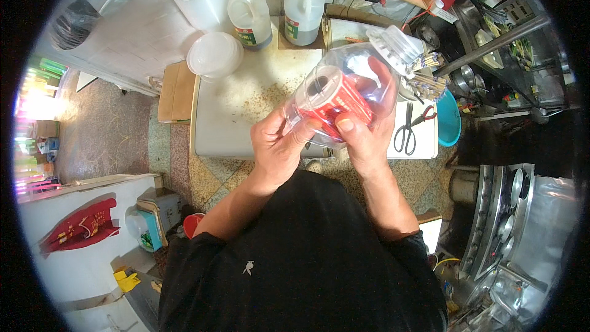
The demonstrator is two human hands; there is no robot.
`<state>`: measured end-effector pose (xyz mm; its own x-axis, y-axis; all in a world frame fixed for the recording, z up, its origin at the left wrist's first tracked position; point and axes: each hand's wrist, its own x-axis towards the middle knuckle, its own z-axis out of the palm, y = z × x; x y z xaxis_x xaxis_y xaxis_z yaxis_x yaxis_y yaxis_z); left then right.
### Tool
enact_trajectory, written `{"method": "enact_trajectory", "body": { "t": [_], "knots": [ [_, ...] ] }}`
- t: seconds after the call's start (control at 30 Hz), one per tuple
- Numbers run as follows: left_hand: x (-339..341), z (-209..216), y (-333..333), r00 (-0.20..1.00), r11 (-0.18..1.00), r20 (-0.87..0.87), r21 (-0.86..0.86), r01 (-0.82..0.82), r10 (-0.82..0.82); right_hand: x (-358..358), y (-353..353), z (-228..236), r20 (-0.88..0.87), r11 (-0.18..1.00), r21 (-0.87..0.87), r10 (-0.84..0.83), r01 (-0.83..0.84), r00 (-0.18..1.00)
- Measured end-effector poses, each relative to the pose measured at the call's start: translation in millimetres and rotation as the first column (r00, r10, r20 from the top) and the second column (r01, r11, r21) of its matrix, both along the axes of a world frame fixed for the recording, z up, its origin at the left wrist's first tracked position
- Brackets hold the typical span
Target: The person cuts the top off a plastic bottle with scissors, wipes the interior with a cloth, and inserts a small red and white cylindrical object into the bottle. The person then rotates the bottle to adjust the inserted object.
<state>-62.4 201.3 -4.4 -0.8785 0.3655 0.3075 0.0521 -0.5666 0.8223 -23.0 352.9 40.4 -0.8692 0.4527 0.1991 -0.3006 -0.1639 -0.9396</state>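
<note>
Above the near part of the table I hold a clear plastic bottle [386, 93] with a red printed label [344, 101]. It is tilted, its ribbed, pale neck end pointing up and to the right. My left hand [278, 146] is closed round the lower left end, thumb against the side. My right hand [369, 138] grips the right side, thumb by the label and fingers behind, partly seen through the clear plastic. Whether the neck end is capped, I cannot tell. Right of the hands, black-handled scissors [405, 132] and red-handled pliers [425, 117] lie on the table.
Two large jugs [251, 18] stand at the table's [221, 129] back, beside a round white lid [214, 55]. Brown crumbs are scattered over the tabletop. Bundled sticks [430, 83] and a teal basin [450, 120] are at the right; a cardboard box [175, 93] adjoins the left edge.
</note>
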Motion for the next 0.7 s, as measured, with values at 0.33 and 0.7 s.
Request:
{"method": "enact_trajectory", "body": {
  "t": [0.33, 0.7],
  "knots": [
    [1, 16, 6, 0.982, 0.992, 0.143, 0.008, 0.125, -0.125, -4, 2, 5, -0.044, 0.997, 0.072, -0.028, 0.031, 0.999],
    [-9, -7, 1, 0.942, 0.970, 0.235, 0.112, 0.217, -0.238, -10, -2, 2, -0.040, 0.989, 0.146, -0.010, 0.016, 0.999]
  ]
}}
